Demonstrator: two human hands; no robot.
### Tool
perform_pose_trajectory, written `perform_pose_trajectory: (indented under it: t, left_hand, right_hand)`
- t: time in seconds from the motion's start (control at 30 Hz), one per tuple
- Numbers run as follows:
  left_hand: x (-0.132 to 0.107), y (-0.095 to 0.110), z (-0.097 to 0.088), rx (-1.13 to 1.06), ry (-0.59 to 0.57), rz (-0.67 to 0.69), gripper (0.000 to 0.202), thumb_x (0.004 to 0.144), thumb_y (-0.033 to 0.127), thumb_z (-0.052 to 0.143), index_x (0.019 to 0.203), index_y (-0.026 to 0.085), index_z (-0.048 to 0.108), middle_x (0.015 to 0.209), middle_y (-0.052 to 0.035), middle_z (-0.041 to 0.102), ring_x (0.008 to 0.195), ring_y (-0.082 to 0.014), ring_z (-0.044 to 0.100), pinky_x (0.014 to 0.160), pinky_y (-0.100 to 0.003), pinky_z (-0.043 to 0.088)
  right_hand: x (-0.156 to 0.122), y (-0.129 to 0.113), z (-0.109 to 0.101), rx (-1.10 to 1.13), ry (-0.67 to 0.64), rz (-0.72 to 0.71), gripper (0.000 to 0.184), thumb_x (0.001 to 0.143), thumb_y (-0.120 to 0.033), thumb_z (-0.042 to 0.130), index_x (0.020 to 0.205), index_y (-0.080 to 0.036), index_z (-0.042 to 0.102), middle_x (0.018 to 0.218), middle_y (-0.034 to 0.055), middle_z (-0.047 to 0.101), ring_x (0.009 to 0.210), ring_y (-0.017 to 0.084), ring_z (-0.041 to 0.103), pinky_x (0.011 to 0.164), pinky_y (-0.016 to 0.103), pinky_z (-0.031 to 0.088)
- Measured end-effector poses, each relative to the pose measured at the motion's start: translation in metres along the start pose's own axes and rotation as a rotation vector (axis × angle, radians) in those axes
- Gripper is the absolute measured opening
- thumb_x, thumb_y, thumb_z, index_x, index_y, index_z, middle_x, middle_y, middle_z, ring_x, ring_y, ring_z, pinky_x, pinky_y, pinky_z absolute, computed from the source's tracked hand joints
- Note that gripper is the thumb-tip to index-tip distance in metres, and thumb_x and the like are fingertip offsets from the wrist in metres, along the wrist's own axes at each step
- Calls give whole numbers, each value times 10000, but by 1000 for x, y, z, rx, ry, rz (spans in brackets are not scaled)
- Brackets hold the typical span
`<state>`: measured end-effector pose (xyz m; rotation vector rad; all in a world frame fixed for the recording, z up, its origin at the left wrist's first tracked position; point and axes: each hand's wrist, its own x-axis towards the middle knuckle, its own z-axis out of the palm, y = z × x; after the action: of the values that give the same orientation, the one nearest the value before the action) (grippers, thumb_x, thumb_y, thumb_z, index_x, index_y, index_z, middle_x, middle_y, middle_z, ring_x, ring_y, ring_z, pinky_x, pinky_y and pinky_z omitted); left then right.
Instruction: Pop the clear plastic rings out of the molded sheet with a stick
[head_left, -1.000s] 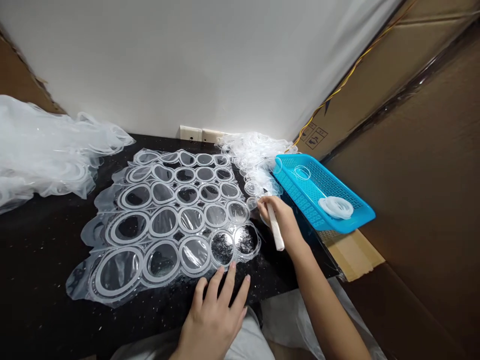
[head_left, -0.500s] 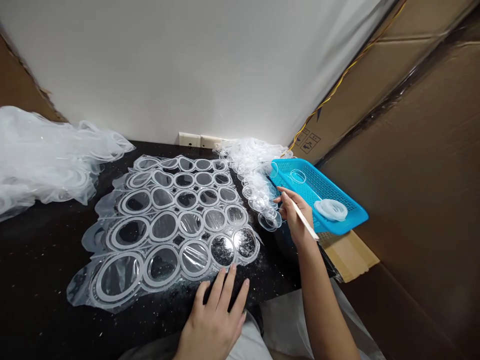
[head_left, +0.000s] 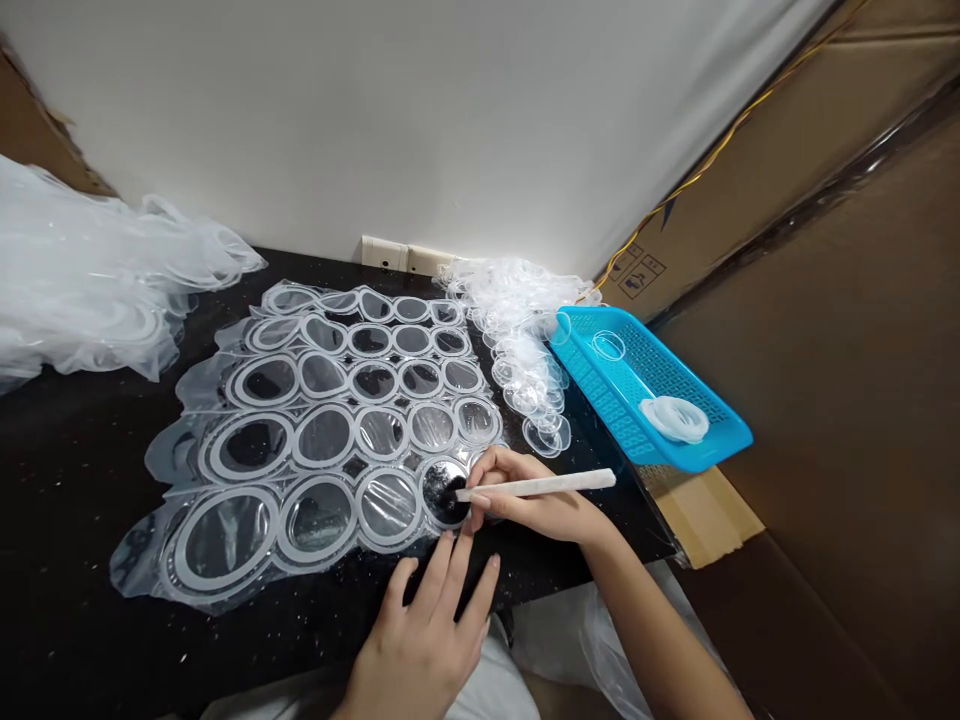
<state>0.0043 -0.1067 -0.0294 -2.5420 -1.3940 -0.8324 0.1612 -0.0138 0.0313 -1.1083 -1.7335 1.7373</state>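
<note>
Where the black speckled tabletop (head_left: 67, 520) starts at far left, a crumpled heap of clear plastic offcuts (head_left: 82, 290) lies at 10 o'clock. Next along, a clear plastic sheet (head_left: 322, 435) lies flat on the tabletop, with rows of white-edged rings of different sizes. Behind it at 12 o'clock, a double wall socket plate (head_left: 397, 257) sits low on the white wall (head_left: 375, 100). The left hand (head_left: 420, 645) comes in at 6 o'clock, its grip wide, fingers spread and holding nothing, with the fingertips (head_left: 450, 545) at the sheet's lower edge. Just right of that, the right hand (head_left: 536, 505) has a narrow grip on a white stick (head_left: 547, 485), which lies nearly level. The stick's tip touches a dark round opening (head_left: 444, 492) in the sheet's bottom row, at the sheet's 4 o'clock. A trail of loose clear plastic rings (head_left: 517, 330) runs down from 1 o'clock, beside a blue plastic basket (head_left: 592, 375) at 2 to 3 o'clock. The basket holds one clear ring (head_left: 608, 346) and a white stack of rings (head_left: 675, 419). Far right, brown cardboard (head_left: 840, 420) lines the corner, with a yellow cable (head_left: 720, 150) running along it at 2 o'clock.
</note>
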Motion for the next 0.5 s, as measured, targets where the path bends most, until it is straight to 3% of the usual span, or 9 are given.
perform_pose_trajectory:
  t: [0.17, 0.5]
  left_hand:
    - [-1, 0, 0, 11, -16, 0, 298, 860, 416, 476, 1103, 293, 597, 1124, -45, 635, 1063, -215, 502, 851, -378, 279]
    - [-2, 1, 1, 22, -33, 1, 298, 857, 401, 481, 1113, 299, 595, 1181, -47, 600, 1087, -218, 492, 876, -376, 281]
  right_hand:
    - [-1, 0, -5, -206, -41, -58, 189, 791, -311, 592, 741, -129, 586, 665, 22, 628, 646, 110, 598, 593, 208, 454]
    - [0, -1, -5, -343, -15, -122, 218, 849, -308, 509, 715, -144, 562, 625, 9, 604, 604, 95, 564, 569, 195, 437]
